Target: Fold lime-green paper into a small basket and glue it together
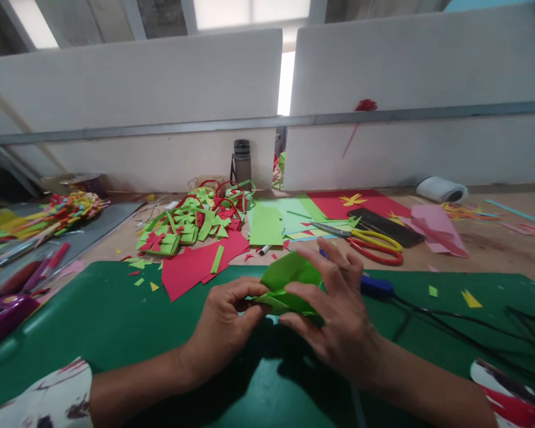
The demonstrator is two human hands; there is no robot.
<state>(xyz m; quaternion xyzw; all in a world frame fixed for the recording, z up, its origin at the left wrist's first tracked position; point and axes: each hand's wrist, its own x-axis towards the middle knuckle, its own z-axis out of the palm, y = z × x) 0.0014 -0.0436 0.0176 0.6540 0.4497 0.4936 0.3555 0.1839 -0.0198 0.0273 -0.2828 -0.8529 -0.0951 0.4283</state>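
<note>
A folded piece of green paper [289, 272] is held up over the dark green mat [147, 333]. My left hand [227, 318] pinches its left end between thumb and fingers. On the right side, my right hand [339, 303] grips the same paper, its fingers curved along the folds and hiding that end. Just behind my right hand lies a blue-handled tool with a cord [377, 285]; its front part is hidden. Scissors [374, 245] with red and yellow handles rest farther back, partly over a dark phone [386, 227].
Small green paper bags with red bows [191, 223] are heaped at the back left, near a grey bottle [242, 163]. Red paper [200, 264] and green sheets [266, 224] lie behind the mat. A purple tool [13, 318] sits far left. Black cables [463, 321] cross the right side.
</note>
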